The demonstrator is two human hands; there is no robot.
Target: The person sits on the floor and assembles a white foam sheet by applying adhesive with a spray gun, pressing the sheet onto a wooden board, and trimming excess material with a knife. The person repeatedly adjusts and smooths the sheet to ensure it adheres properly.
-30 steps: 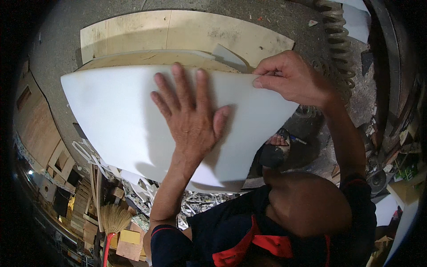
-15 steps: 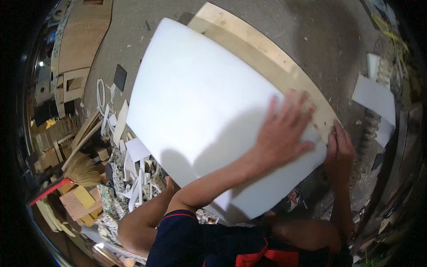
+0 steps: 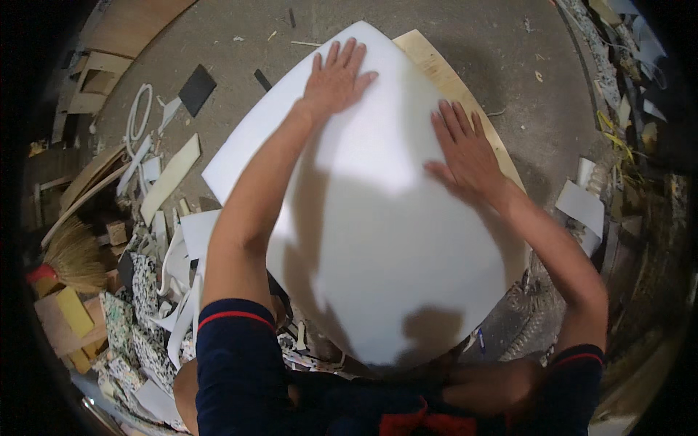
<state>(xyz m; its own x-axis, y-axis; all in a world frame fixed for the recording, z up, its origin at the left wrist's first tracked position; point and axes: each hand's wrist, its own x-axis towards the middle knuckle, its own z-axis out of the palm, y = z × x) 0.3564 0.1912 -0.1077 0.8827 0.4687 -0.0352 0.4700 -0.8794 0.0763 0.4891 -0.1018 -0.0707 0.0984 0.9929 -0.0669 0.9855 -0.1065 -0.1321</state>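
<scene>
A large white foam sheet [image 3: 392, 240] lies in front of me over a pale wooden board [image 3: 429, 58], whose edge shows along the far right side. My left hand [image 3: 336, 83] rests flat near the sheet's far corner, fingers spread and thumb out to the right. Flat on the sheet's right part, close to the board's exposed edge, lies my right hand [image 3: 465, 152] with its fingers stretched out. Neither hand grips anything. Most of the board is hidden under the sheet.
Foam offcuts [image 3: 171, 178] and speckled foam pieces [image 3: 145, 291] lie heaped on the left. A straw broom [image 3: 76, 254] leans there beside wood scraps. A dark flat square [image 3: 197, 90] lies on the concrete floor [image 3: 523, 80]. More white scraps [image 3: 582, 207] are at the right.
My left hand has slid to the sheet's far corner. My right hand has left the board's right edge and now lies on the sheet. The sheet covers more of the board.
</scene>
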